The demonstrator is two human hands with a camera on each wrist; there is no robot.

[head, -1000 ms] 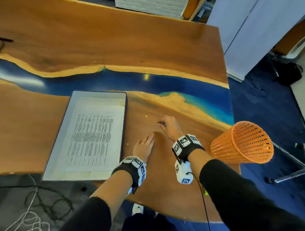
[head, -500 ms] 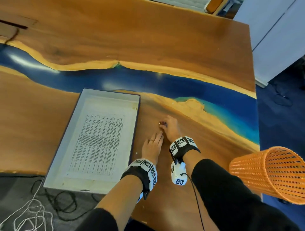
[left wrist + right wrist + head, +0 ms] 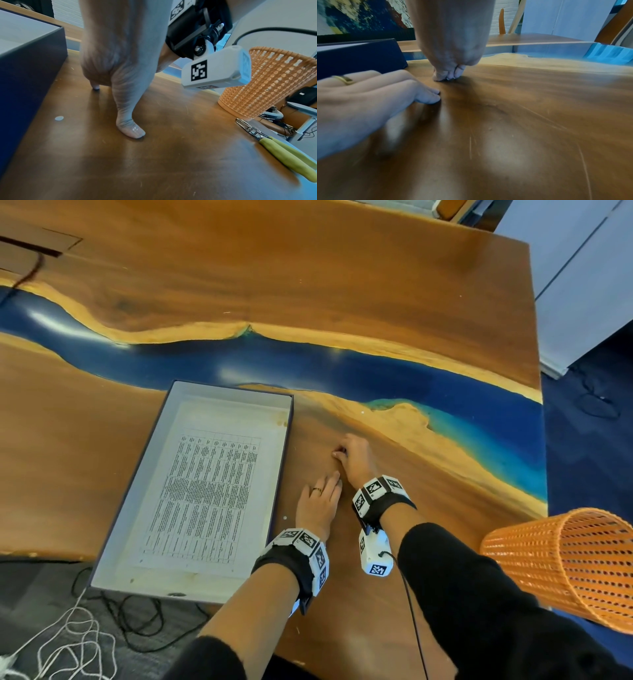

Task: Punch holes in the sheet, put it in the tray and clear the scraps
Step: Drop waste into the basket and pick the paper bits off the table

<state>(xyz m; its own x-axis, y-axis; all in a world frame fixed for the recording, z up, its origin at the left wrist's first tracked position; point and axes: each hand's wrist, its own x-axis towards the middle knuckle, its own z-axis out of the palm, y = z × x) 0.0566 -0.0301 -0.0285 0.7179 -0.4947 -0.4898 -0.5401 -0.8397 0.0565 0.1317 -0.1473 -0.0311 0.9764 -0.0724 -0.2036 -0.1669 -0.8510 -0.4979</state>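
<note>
The table [image 3: 308,285] is wood with a blue resin band running across it. On its near left part sits the tray [image 3: 137,501], dark outside and pale inside, and the printed sheet [image 3: 209,494] lies flat in it. An orange basket [image 3: 561,563] shows at the table's right edge, tilted in the head view. The punch [image 3: 283,152], with yellow-green handles, lies on the table near the basket's base in the left wrist view.

The left hand [image 3: 318,505] rests on the wood just right of the tray, its fingers straight and together, tips touching the surface; it holds nothing. Just beyond it, the right hand [image 3: 354,457] has its fingertips [image 3: 448,75] bunched together and pressed down on the table; whether they pinch a scrap I cannot tell. The two hands lie close, almost touching.

One round white scrap [image 3: 59,118] lies on the wood beside the tray wall, near the left hand's wrist. Another small white dot [image 3: 362,412] lies farther out, toward the resin.
</note>
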